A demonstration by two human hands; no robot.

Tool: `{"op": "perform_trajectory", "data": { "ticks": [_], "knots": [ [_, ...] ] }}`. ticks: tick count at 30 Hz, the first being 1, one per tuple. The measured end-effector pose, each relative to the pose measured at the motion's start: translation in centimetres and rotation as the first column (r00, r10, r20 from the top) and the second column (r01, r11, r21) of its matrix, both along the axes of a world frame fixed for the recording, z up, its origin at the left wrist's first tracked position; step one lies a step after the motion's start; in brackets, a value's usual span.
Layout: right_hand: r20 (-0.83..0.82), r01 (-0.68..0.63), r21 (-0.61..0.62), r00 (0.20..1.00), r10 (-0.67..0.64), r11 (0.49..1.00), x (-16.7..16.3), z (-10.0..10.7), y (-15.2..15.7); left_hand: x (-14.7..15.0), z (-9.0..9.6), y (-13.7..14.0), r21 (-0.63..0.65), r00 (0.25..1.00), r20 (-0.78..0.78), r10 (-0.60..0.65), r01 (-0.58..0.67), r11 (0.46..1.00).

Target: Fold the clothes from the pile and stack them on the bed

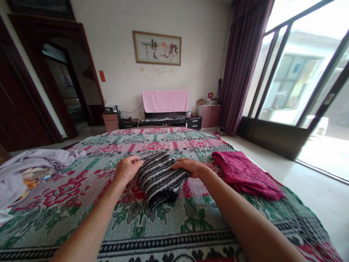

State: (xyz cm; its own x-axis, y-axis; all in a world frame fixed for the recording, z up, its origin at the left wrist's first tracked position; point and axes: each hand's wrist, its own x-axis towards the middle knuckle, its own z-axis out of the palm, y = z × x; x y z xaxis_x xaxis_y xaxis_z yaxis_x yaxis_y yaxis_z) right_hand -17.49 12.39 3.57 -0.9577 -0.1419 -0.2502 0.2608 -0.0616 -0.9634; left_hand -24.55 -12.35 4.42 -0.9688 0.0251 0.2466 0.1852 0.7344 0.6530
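Observation:
A black-and-white striped knit garment (160,178), folded into a compact bundle, lies in the middle of the flowered bedspread (106,203). My left hand (128,168) is closed at the garment's upper left edge, thumb and fingers pinching the cloth. On the opposite side, my right hand (189,166) grips its right edge, with the thumb on top and the fingers partly hidden beneath. A dark band of the garment faces me at its near end.
A folded crimson garment (245,174) lies on the bed to the right. Lilac cloth (35,163) is heaped at the left edge. Beyond the bed stands a low black cabinet (131,124), with a pink cloth (165,101) draped above it. Glass doors (289,80) are at right.

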Motion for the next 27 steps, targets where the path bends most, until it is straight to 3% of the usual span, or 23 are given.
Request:
{"op": "perform_trajectory", "data": {
  "ticks": [3, 6, 10, 12, 16, 18, 22, 27],
  "knots": [
    [0.046, -0.083, 0.088, 0.996, 0.079, 0.993, 0.3, 0.5, 0.8, 0.5, 0.0, 0.2, -0.034, 0.994, -0.059, -0.089, 0.087, 0.996],
    [0.098, -0.159, 0.253, 0.986, 0.139, 0.954, 0.7, 1.0, 1.6, 0.4, -0.1, 0.3, -0.140, 0.979, -0.127, -0.160, 0.142, 0.980],
    [0.108, -0.193, 0.397, 0.981, 0.163, 0.897, 1.2, 1.7, 2.2, -1.2, -0.3, 0.7, -0.152, 0.994, -0.101, -0.048, 0.033, 0.988],
    [0.122, -0.218, 0.448, 0.976, 0.183, 0.867, 1.3, 2.0, 2.4, -2.3, -0.4, 1.2, -0.117, 0.997, -0.026, -0.069, 0.065, 0.991],
    [0.182, -0.297, 0.454, 0.954, 0.239, 0.840, 1.3, 2.1, 2.9, -4.0, -0.3, 2.5, -0.050, 0.932, 0.069, -0.355, 0.358, 0.932],
    [0.206, -0.326, 0.433, 0.944, 0.260, 0.841, 1.4, 2.0, 3.0, -4.3, -0.1, 3.1, -0.057, 0.891, 0.128, -0.435, 0.444, 0.894],
    [0.199, -0.311, 0.451, 0.949, 0.245, 0.837, 1.4, 1.9, 3.0, -4.5, 0.4, 3.9, -0.119, 0.849, 0.283, -0.447, 0.494, 0.861],
    [0.111, -0.257, 0.463, 0.966, 0.232, 0.848, 1.5, 1.8, 2.8, -4.7, 1.2, 3.5, -0.030, 0.797, 0.448, -0.405, 0.467, 0.884]
  ]
}}
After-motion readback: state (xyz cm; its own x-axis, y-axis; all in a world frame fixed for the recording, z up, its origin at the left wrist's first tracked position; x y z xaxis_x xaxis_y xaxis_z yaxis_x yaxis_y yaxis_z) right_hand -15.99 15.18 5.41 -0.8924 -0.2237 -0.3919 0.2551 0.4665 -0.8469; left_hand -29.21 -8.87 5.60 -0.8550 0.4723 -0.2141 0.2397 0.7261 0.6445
